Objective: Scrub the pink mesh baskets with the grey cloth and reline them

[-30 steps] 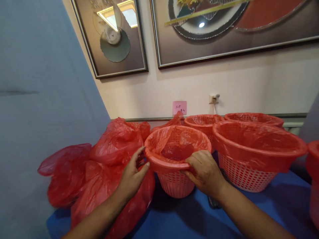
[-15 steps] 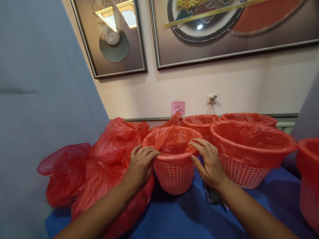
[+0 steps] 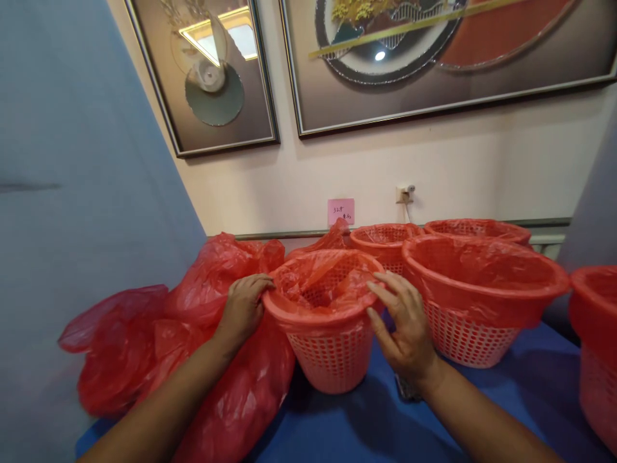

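Note:
In front of me a small pink perforated plastic basket [image 3: 332, 357] stands upright on the blue table covering. A thin red plastic bag [image 3: 315, 283] lines it, folded over the rim and bunched inside. My left hand [image 3: 245, 305] is closed around the left side of the rim, its fingertips over the edge. On the right side my right hand [image 3: 403, 321] has its fingers over the lined rim and its thumb lower, on the outside. Part of the right rim is hidden behind those fingers.
Filled or bunched red plastic bags [image 3: 236, 392] lie at the left. A larger lined basket [image 3: 472, 334] stands right, with others behind and a further basket [image 3: 598, 379] at the right edge. A dark object [image 3: 407, 389] lies under my right wrist. A pink note [image 3: 340, 211] is on the wall.
The small basket has come slightly nearer and its bag is spread wider inside. My left hand has shifted left along the rim; my right hand stays at the right side.

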### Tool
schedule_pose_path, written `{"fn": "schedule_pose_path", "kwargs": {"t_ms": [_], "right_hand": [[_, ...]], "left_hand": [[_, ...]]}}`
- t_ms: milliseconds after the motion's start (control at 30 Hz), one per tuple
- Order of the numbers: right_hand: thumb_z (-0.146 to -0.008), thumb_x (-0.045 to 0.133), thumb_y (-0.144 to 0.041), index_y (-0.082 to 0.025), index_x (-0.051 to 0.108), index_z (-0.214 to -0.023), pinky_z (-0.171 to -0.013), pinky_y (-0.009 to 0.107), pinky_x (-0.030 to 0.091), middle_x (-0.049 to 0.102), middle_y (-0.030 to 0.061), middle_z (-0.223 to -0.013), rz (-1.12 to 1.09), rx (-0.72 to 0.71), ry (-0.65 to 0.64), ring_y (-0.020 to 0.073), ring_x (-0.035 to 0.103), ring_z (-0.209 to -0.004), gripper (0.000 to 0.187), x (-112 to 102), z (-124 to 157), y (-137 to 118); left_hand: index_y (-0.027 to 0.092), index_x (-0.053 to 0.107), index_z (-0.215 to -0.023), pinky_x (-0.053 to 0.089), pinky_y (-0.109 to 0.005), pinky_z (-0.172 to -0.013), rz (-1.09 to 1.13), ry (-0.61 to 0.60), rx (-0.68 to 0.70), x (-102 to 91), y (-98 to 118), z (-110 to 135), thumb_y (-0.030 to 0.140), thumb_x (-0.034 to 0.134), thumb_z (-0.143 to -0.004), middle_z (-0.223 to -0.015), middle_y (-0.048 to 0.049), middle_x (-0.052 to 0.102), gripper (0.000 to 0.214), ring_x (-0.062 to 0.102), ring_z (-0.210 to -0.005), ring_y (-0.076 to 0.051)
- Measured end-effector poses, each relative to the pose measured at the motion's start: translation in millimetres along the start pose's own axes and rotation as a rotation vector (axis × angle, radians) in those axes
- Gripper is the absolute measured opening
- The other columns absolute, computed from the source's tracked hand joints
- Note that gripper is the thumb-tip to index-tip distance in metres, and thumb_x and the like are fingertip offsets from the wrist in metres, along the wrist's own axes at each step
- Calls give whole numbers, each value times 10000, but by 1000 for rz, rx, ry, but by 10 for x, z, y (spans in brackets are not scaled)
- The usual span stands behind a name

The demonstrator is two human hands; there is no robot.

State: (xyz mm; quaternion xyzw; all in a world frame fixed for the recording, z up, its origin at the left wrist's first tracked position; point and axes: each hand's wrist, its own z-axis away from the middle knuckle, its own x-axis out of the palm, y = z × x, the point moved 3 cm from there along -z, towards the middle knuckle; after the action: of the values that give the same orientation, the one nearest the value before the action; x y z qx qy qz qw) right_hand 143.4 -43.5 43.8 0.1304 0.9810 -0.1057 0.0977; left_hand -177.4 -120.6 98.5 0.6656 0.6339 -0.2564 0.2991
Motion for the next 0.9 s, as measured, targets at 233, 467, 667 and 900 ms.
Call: {"fn": "schedule_pose_path", "kwargs": {"t_ms": [233,467,667,900], "right_hand": [[-1031,464,-438,-273,587,-1352,-1103,539,434,607,96,-1392,-93,65,-272,282,539,-1326,382,81,-63,475],[-1008,485,-513,-239,414,-1505,-1151,546,367,520,128,-1489,-63,46,-251,306,447,-1410,572,27,181,333],[-1012,344,-637,-286,519,-1448,-1137,578,321,497,115,-1501,-27,-77,-298,328,455,-1377,586,-62,-347,306],[-1035,242,-659,-204,680,-682,-611,321,390,631,43,-624,28,-142,-848,164,540,-585,724,323,-544,386]], "left_hand": [[259,514,-1413,440,-490,-1149,150,206,157,-230,749,515,74,448,-899,-1463,-106,547,551,514,-1379,-265],[267,554,-1343,484,-502,-1096,181,288,254,-20,1153,813,102,633,-907,-1332,-101,622,473,582,-1276,-270],[261,559,-1297,476,-551,-1094,213,374,226,84,1099,800,78,620,-901,-1230,-93,655,441,602,-1233,-276],[254,548,-1320,480,-527,-1085,193,323,228,29,1109,795,77,604,-912,-1243,-95,644,448,593,-1222,-263]]}}
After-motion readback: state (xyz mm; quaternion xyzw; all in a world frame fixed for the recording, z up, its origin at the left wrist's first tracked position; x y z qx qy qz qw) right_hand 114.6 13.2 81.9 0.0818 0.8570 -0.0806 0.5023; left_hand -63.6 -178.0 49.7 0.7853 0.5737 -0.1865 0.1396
